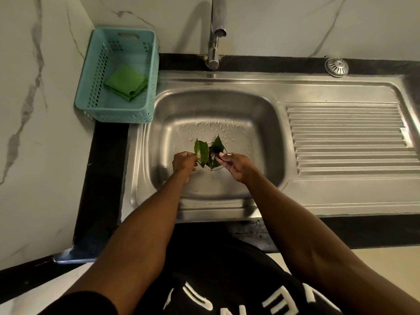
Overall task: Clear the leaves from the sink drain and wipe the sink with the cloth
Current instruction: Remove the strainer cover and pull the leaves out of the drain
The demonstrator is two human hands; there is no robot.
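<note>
Green leaves lie over the drain at the bottom of the steel sink [261, 123]. My left hand [184, 162] pinches a long leaf [201, 151] at the drain's left side. My right hand [236, 165] pinches another leaf [217, 147] at the drain's right side, thumb and fingertips closed on its lower part. The drain itself is mostly hidden under the leaves. A folded green cloth [126, 83] lies inside a teal plastic basket [91, 92] on the counter at the sink's back left.
A chrome tap [214, 46] rises behind the basin. Water drops dot the basin floor beyond the leaves. A ribbed draining board [350, 139] extends right, with a round metal strainer [336, 67] at the back right. Marble wall stands on the left.
</note>
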